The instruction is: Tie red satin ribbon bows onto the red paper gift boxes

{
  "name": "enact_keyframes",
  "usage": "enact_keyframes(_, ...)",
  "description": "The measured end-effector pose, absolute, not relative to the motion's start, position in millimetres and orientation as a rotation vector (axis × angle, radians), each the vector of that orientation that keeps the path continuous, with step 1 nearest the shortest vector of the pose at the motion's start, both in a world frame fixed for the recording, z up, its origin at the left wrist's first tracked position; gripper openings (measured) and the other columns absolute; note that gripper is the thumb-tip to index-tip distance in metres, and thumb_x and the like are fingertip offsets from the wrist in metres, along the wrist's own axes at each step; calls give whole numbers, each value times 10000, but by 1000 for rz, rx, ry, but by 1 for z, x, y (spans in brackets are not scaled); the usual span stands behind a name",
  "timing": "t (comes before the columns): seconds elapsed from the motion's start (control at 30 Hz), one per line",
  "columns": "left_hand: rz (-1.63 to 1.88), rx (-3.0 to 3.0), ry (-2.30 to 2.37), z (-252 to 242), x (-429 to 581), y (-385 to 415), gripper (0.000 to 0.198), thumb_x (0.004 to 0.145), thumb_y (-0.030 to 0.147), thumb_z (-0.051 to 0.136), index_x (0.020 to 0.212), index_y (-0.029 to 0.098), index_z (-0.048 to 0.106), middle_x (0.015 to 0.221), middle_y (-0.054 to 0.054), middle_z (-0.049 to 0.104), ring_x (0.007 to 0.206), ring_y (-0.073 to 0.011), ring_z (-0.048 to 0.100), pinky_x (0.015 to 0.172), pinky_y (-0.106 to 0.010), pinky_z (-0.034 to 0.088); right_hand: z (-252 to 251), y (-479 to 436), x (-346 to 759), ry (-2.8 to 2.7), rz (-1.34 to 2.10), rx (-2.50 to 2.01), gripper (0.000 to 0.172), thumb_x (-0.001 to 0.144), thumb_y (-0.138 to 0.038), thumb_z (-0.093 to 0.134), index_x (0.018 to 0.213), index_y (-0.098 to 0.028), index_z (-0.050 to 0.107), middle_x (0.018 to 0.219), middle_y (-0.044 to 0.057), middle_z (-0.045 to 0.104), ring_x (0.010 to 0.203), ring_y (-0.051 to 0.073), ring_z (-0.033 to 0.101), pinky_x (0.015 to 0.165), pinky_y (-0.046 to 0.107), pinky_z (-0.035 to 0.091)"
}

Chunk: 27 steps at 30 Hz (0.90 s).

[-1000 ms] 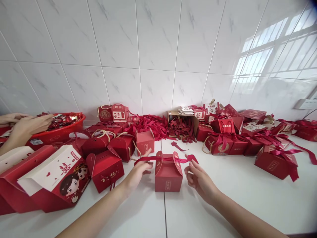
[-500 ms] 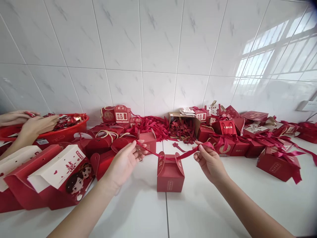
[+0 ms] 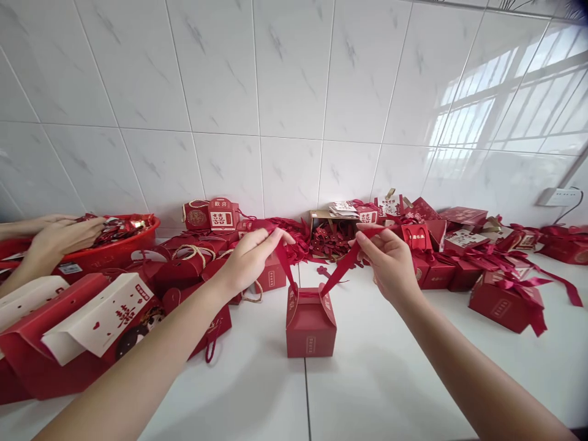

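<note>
A small red gift box [image 3: 311, 337] stands upright on the white table in front of me, its two rounded flaps raised. Through the flaps runs a red ribbon [image 3: 337, 271], its two ends rising in a V. My left hand [image 3: 257, 254] pinches one end above and left of the box. On the other side, my right hand [image 3: 383, 251] has the opposite end between thumb and fingers. Both hands are raised at about the same height, apart from the box.
At left, another person's hands [image 3: 64, 242] reach over a red basin [image 3: 124, 245] of small wrapped packets. Large red and white boxes [image 3: 103, 318] stand nearer. Ribbons [image 3: 294, 239] and a carton [image 3: 316, 215] lie by the wall. Ribboned boxes [image 3: 505, 303] line the right.
Both hands have risen with the ribbon ends, so the ribbon now slants up steeply from the box instead of stretching nearly level sideways. The view has shifted slightly.
</note>
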<state>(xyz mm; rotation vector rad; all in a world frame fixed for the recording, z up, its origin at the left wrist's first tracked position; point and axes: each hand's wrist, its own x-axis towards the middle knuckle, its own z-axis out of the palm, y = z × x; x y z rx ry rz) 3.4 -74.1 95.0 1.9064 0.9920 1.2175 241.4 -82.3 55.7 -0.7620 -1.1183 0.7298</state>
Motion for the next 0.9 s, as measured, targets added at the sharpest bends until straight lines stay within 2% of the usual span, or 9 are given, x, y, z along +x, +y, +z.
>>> enact_keyframes(0.13, 1315, 2022, 1023, 113, 12, -73, 349, 809, 473, 590, 974, 197, 724, 743, -28, 691, 712, -185, 610, 684, -279, 457, 73, -78, 231, -1188, 738, -738, 271, 745, -428, 693, 817, -168, 669, 676, 15, 660, 589, 115, 592, 554, 238, 482)
enact_keyframes(0.3, 1388, 2047, 999, 124, 19, -73, 372, 825, 498, 564, 955, 200, 744, 663, -16, 688, 743, -185, 633, 741, -281, 472, 84, -79, 220, -1257, 750, -675, 229, 749, -395, 699, 817, -182, 653, 681, 9, 675, 630, 129, 620, 590, 251, 512)
enact_keyframes(0.4, 1516, 1989, 935, 126, 19, -71, 351, 778, 465, 643, 967, 187, 741, 829, -50, 724, 864, -200, 632, 791, -283, 475, 87, -80, 218, -1293, 746, -672, 231, 774, -404, 669, 742, -175, 662, 677, 7, 663, 605, 111, 591, 581, 242, 495)
enact_keyframes(0.5, 1597, 1896, 909, 127, 17, -67, 368, 757, 469, 665, 987, 191, 735, 868, -56, 727, 849, -194, 632, 785, -292, 481, 89, -80, 217, -1314, 755, -665, 211, 778, -384, 669, 738, -177, 683, 702, 6, 660, 624, 105, 577, 605, 241, 484)
enact_keyframes(0.7, 1472, 1858, 855, 124, 14, -66, 397, 796, 509, 606, 1020, 203, 722, 904, -72, 735, 920, -213, 647, 881, -345, 466, 96, -82, 210, -1323, 830, -586, 177, 784, -350, 670, 717, -187, 689, 680, -10, 636, 629, 94, 560, 595, 221, 460)
enact_keyframes(0.8, 1450, 1865, 829, 121, 14, -68, 371, 798, 497, 611, 988, 201, 730, 962, -80, 733, 998, -220, 634, 929, -341, 451, 98, -83, 208, -1329, 833, -580, 180, 785, -348, 670, 707, -187, 684, 678, -11, 632, 620, 90, 551, 597, 222, 457)
enact_keyframes(0.9, 1455, 1844, 799, 119, 13, -69, 351, 805, 481, 611, 965, 193, 732, 949, -80, 734, 994, -216, 637, 928, -333, 456, 99, -84, 208, -1327, 824, -585, 184, 778, -357, 674, 699, -191, 679, 678, -12, 628, 628, 98, 558, 615, 234, 471)
